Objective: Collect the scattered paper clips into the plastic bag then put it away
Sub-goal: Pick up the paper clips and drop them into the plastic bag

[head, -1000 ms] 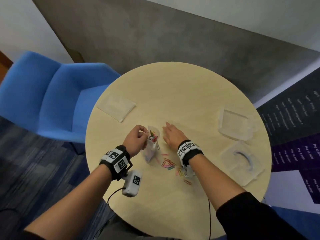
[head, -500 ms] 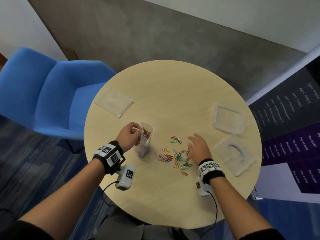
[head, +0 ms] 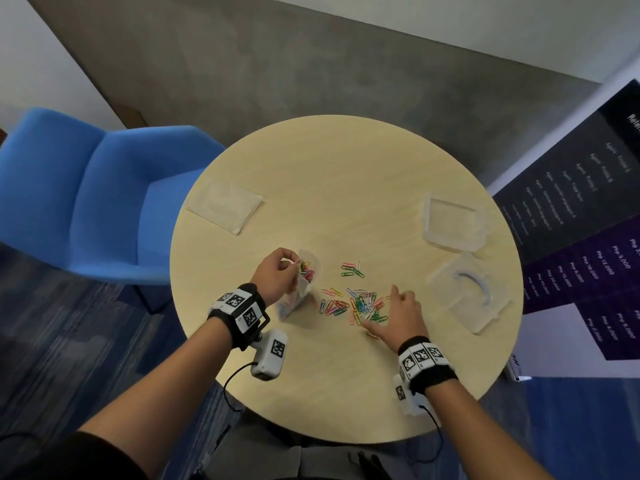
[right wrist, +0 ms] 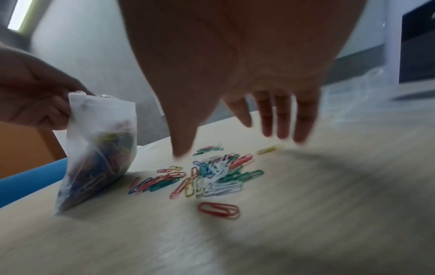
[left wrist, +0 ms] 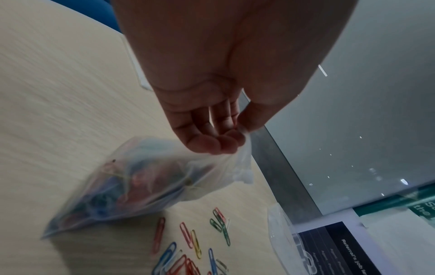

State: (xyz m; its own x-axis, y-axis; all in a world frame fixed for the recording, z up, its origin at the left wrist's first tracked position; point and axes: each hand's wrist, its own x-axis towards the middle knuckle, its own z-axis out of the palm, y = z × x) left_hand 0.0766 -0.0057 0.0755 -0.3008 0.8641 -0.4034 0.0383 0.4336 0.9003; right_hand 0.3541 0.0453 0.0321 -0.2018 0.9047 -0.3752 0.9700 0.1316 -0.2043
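Note:
A small clear plastic bag point(head: 300, 292) partly filled with coloured paper clips stands on the round wooden table point(head: 346, 188). My left hand point(head: 277, 277) pinches its top edge and holds the mouth up; the left wrist view shows the bag point(left wrist: 141, 184) hanging below my fingertips point(left wrist: 226, 141). Several loose coloured paper clips point(head: 360, 304) lie scattered right of the bag, with a small group point(head: 351, 269) farther back. My right hand point(head: 398, 313) hovers over the right side of the pile, fingers spread and straight, holding nothing. The pile point(right wrist: 212, 174) and one red clip point(right wrist: 219, 209) show beneath it.
A flat clear bag point(head: 225, 206) lies at the table's far left. Two clear plastic containers point(head: 453, 220) point(head: 467, 292) sit at the right edge. A blue armchair point(head: 86, 195) stands left of the table. A dark printed panel point(head: 588, 220) stands at the right.
My right hand moved from beside the bag's mouth to the right, over the loose clips, and opened. The left hand kept holding the bag.

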